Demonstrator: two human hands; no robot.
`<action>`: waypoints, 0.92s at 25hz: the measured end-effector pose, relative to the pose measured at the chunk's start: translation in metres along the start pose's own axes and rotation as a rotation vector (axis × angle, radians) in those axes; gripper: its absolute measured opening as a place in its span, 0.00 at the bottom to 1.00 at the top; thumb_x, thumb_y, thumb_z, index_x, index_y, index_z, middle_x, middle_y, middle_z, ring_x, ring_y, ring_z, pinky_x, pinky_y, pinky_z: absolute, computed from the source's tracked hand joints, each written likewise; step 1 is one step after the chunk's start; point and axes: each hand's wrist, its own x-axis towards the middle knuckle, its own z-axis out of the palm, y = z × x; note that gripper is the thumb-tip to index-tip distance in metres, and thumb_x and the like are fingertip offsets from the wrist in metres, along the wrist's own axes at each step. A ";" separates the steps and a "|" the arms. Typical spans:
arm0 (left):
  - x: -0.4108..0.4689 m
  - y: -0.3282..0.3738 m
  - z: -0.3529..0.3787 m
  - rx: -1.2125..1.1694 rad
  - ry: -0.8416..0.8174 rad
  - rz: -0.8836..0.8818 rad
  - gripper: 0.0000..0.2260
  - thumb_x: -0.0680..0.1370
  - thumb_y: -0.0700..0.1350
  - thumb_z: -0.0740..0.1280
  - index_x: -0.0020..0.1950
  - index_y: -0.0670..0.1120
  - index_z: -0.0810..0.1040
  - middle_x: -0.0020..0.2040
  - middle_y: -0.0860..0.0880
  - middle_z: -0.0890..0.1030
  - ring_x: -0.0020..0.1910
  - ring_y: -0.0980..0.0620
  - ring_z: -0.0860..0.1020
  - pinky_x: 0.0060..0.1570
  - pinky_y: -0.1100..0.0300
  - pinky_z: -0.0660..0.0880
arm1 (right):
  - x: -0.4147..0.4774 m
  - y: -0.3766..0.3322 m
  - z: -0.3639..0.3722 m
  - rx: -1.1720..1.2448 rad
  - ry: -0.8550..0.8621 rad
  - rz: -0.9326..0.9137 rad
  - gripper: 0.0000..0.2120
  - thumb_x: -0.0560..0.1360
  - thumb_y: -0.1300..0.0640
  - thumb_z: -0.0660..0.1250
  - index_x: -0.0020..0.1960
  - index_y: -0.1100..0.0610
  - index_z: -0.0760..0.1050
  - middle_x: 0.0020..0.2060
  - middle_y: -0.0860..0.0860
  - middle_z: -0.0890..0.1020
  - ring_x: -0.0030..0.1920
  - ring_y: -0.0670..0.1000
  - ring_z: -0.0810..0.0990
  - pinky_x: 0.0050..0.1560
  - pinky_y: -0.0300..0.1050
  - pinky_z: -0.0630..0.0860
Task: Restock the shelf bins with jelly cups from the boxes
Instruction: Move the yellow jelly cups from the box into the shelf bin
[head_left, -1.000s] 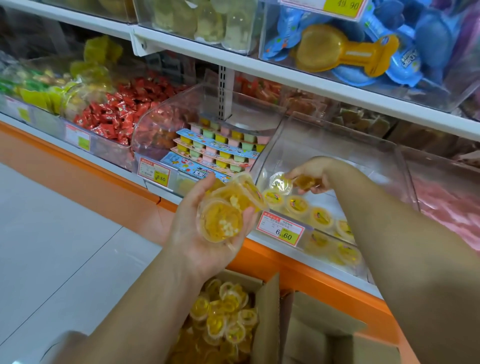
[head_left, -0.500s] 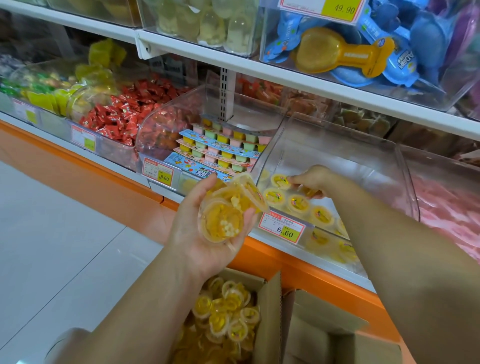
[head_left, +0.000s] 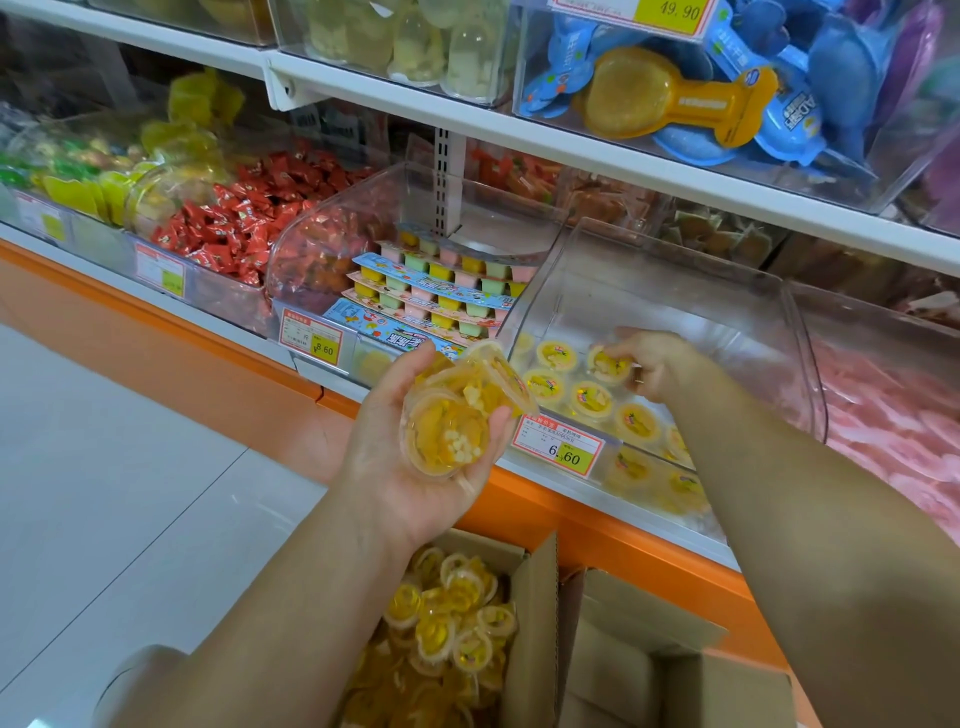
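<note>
My left hand (head_left: 400, 452) holds a small stack of yellow jelly cups (head_left: 457, 415) in its palm, in front of the shelf edge. My right hand (head_left: 654, 364) reaches into the clear plastic bin (head_left: 675, 291) and pinches one jelly cup (head_left: 608, 364) at the bin floor. Several jelly cups (head_left: 571, 389) lie in rows in the bin. Below, an open cardboard box (head_left: 530, 597) is full of more yellow jelly cups (head_left: 447, 618).
A second open cardboard box (head_left: 649, 665) sits right of the first. Neighbouring bins hold pastel jelly trays (head_left: 441, 291), red wrapped candies (head_left: 244, 218) and pink sweets (head_left: 893, 415). Price tags (head_left: 561, 449) hang on the orange-trimmed shelf front. Upper shelf (head_left: 519, 130) overhangs the bins.
My right hand has lowered inside the bin and set its cup down among the rows. My left hand stays put with its stack.
</note>
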 end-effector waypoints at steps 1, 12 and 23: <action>0.000 0.000 0.000 0.001 -0.003 0.000 0.16 0.72 0.53 0.73 0.41 0.39 0.85 0.57 0.42 0.83 0.60 0.43 0.79 0.25 0.58 0.79 | 0.003 0.003 0.001 -0.013 0.009 0.006 0.23 0.79 0.68 0.61 0.73 0.58 0.65 0.55 0.55 0.80 0.41 0.49 0.74 0.32 0.38 0.68; -0.004 0.001 -0.001 0.013 0.011 0.003 0.15 0.72 0.53 0.74 0.42 0.40 0.85 0.56 0.42 0.84 0.57 0.43 0.81 0.25 0.58 0.80 | -0.002 0.010 0.009 -0.407 -0.007 -0.155 0.14 0.77 0.69 0.63 0.61 0.59 0.78 0.35 0.52 0.77 0.31 0.49 0.73 0.28 0.38 0.74; -0.004 -0.005 0.001 0.042 0.048 0.024 0.14 0.72 0.53 0.74 0.44 0.41 0.84 0.60 0.41 0.82 0.62 0.42 0.79 0.25 0.58 0.80 | -0.047 -0.009 0.008 -0.444 0.098 -0.405 0.10 0.80 0.59 0.62 0.59 0.57 0.77 0.51 0.55 0.78 0.40 0.48 0.76 0.35 0.37 0.70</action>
